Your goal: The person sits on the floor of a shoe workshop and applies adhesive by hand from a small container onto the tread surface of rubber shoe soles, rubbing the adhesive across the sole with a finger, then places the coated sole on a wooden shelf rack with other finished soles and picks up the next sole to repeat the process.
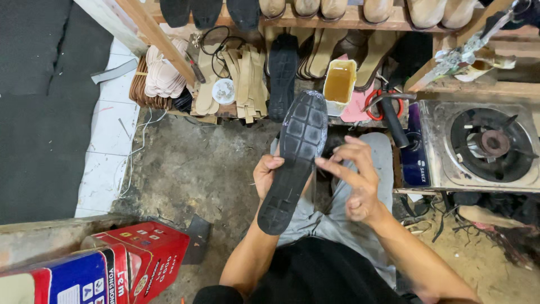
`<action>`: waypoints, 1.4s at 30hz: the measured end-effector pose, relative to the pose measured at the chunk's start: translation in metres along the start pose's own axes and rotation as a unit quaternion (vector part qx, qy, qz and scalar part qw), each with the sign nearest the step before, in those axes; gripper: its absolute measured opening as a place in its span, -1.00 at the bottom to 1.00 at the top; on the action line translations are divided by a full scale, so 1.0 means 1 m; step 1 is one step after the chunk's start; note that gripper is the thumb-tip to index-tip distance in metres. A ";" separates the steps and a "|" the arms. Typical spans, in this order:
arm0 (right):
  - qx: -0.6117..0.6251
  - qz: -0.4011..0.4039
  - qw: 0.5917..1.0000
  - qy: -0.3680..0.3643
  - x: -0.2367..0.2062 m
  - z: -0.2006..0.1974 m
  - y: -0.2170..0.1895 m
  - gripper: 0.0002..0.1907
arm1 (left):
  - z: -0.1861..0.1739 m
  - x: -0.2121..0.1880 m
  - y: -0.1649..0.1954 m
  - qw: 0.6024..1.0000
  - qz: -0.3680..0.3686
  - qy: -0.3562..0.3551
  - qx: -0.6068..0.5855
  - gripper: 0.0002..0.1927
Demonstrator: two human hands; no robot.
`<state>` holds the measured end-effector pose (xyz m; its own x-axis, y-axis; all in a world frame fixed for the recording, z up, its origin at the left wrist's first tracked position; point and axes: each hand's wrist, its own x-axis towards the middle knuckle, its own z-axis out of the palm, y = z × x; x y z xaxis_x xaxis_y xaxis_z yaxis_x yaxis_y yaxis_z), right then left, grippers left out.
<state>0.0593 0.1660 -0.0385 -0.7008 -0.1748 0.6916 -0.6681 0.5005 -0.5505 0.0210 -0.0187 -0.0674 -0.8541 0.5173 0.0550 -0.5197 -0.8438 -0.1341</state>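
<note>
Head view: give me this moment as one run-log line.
left hand: grips black shoe sole, tread up | right hand: fingertips at sole's edge | nearby: glue tub, gas stove

Both bare forearms reach up from the lower frame to mid-frame, the left hand (268,175) curled in a grip, the right hand (356,181) raised with fingers (333,169) loosely bent.

Wooden shelf (360,23) at top carried a row of tan shoe lasts (377,8). Below it stood tan insoles (244,81), a stack of pale soles (163,76) and a tub of amber glue (339,83). A single-burner gas stove (486,145) sat at right. Red cardboard boxes (140,259) lay lower left on the stained concrete floor (197,169).
</note>
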 end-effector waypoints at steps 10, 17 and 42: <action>-0.060 -0.050 0.994 -0.074 -0.008 0.012 -0.001 -0.23 | -0.019 0.011 0.015 0.993 0.024 -0.099 0.063 -0.40; -0.216 0.211 0.951 -0.060 0.031 0.020 0.155 -0.59 | -0.026 0.010 0.006 0.993 0.093 0.072 -0.025 -0.39; 0.120 0.111 0.986 -0.040 -0.010 0.005 -0.004 -0.04 | 0.000 0.026 -0.009 0.998 0.013 -0.061 0.002 -0.15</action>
<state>0.0681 0.1609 -0.0457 -0.8475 -0.1552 0.5077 -0.5293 0.3198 -0.7858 0.0031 0.0025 -0.0651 -0.8636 0.4742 0.1711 -0.4972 -0.8573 -0.1337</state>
